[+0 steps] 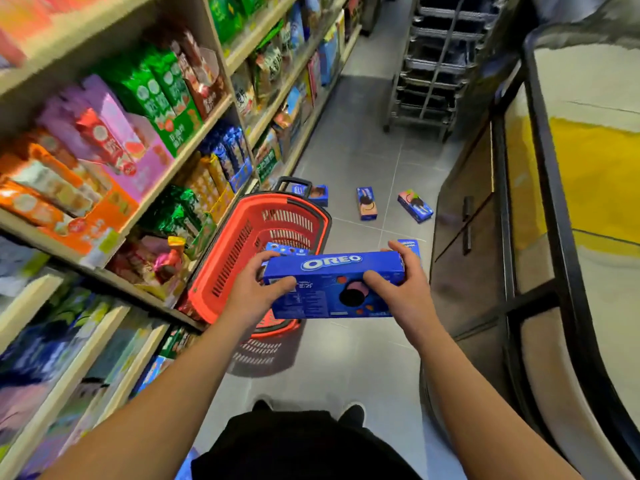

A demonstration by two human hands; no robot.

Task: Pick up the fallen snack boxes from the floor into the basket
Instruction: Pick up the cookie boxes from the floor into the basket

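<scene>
Even, bright overhead store light w/ no hard glare; the basket (263, 237) throws a soft slatted shadow on the floor (363, 140) toward me, and there's a faint sheen on the grey tiles. Heavy fisheye: shelves (114, 109) on my left and the black rail (554, 188) on the right bow hard at the edges, and the left-side packs are smeared w/ motion blur, text unreadable. Center is sharpest, the Oreo box (332, 285) in my hands reads clean, while the far rack (436, 60) is soft and dim.
</scene>
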